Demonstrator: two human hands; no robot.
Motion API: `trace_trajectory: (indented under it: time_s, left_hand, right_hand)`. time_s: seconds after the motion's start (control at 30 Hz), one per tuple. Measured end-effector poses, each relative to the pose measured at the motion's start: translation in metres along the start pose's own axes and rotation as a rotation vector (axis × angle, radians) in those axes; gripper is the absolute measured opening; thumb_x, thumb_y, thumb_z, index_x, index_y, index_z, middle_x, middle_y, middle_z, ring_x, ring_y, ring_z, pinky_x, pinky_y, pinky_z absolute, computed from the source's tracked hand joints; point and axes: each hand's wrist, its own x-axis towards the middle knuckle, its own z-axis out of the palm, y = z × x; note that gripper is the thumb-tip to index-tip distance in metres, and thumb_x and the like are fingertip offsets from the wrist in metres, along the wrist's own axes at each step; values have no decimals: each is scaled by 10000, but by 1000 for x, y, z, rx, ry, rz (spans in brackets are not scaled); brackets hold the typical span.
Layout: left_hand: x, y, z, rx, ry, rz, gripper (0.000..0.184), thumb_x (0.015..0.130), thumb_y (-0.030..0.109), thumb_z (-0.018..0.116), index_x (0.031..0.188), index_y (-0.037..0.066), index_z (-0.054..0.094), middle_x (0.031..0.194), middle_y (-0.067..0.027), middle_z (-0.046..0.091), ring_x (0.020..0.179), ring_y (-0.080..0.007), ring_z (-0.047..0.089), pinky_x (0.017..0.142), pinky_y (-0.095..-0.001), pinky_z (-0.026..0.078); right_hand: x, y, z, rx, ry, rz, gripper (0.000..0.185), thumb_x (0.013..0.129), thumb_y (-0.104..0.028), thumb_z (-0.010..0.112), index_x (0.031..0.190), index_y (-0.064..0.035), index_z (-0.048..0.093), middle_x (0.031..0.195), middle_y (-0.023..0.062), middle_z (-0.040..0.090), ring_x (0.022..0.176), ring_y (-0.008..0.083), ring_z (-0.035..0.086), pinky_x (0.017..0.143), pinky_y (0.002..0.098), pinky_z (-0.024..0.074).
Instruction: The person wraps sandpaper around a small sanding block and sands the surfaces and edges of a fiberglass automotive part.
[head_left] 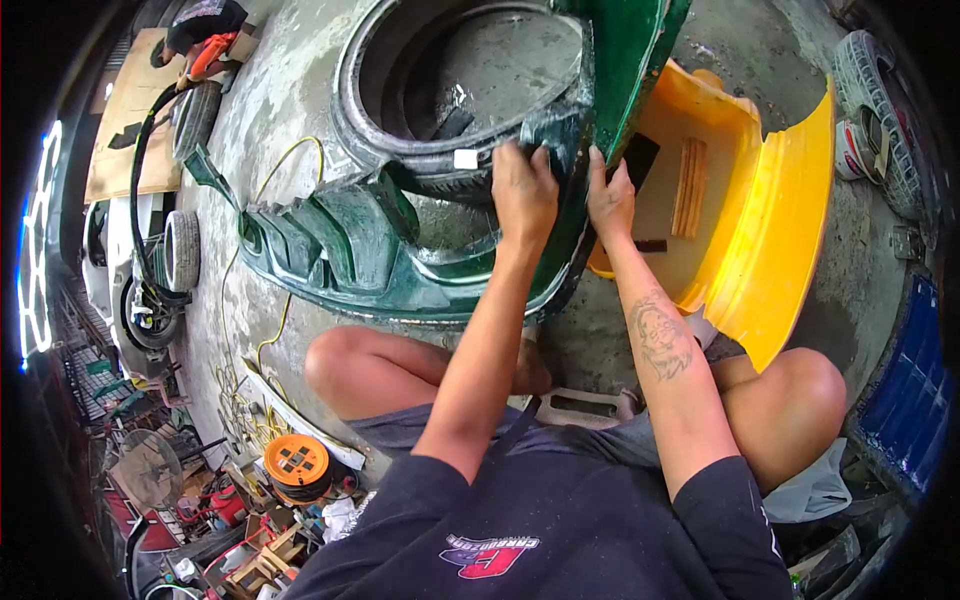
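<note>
A green car bumper (330,235) lies in front of my crossed legs, around a black tire (350,110), its tall end panel (630,60) rising on the right. My left hand (525,190) presses on the bumper beside the tire, fingers curled down; what lies under the fingertips is hidden. My right hand (611,195) grips the edge of the end panel, its thumb along the edge and the other fingers bent. A small white square (465,159) sits by the tire's rim, left of my left hand.
A yellow molded part (790,220) stands close on the right, with a brown ribbed block (688,188) in it. Yellow cable (262,350) and an orange cable reel (297,460) lie on the left. Another person (205,45) bends at the far left. A tire (870,120) stands far right.
</note>
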Motion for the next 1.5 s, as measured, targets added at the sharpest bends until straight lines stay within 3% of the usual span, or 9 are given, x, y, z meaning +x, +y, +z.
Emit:
trace_trajectory:
  time_s: [0.1,0.2,0.4,0.73,0.87,0.93,1.07,1.2,1.5]
  left_hand:
    - [-5,9,-14,-92,-50,-59,185,918,91,627,891,-40,499,840,-252,544,787,-466,544,694,-506,442]
    - [13,5,7,89,-113,32,184,923,104,612,890,-38,499,862,-254,549,809,-465,562,703,-513,469]
    - [7,-2,9,29,-145,79,196,905,117,616,894,-28,485,843,-257,547,780,-479,575,677,-528,482]
    - [2,13,21,17,1,-39,231,915,134,625,838,-29,480,798,-274,552,742,-488,550,651,-526,443]
    - [11,-3,12,-4,-78,85,212,914,118,617,846,-35,487,813,-280,551,750,-495,550,663,-530,441]
    - [4,9,20,58,-18,-18,197,909,104,625,868,-37,494,807,-270,555,766,-489,551,668,-524,442]
    - [7,1,12,1,-105,67,184,894,97,632,877,-34,502,815,-261,566,772,-481,561,676,-524,445]
    - [1,13,21,-23,1,42,173,899,80,627,872,-38,504,815,-265,566,745,-485,560,673,-516,448]
    - [6,0,11,-10,-119,10,177,898,104,619,878,-32,507,821,-265,560,758,-483,565,675,-525,460]
  right_hand:
    - [-2,-5,-5,19,-24,23,793,940,-653,478,1240,77,557,1037,321,668,1036,479,628,878,506,496]
    - [-2,-3,-5,4,-19,16,782,943,-649,475,1241,69,558,1032,322,668,1038,478,628,887,505,493]
    - [-4,0,-4,61,-18,-4,764,936,-652,477,1243,42,562,1028,338,660,1007,500,628,874,514,499]
    - [-1,1,-1,36,-17,61,827,918,-688,464,1273,56,539,1030,341,659,1014,504,628,868,526,499]
    - [-4,1,-2,1,-39,82,831,919,-693,454,1270,56,541,1043,344,656,1024,501,626,870,524,500]
    - [-1,1,-1,13,-18,54,829,920,-694,451,1268,53,541,1044,345,655,1025,500,626,870,525,499]
    - [-5,-2,-5,-3,-58,99,814,910,-699,463,1273,25,542,1040,332,663,1023,492,632,872,521,500]
    - [-1,-1,-2,43,-44,92,807,905,-706,465,1268,11,548,1044,319,668,1026,487,632,879,520,496]
    - [-4,1,-2,14,-31,53,781,933,-668,459,1236,44,564,1022,321,670,1007,490,633,870,514,497]
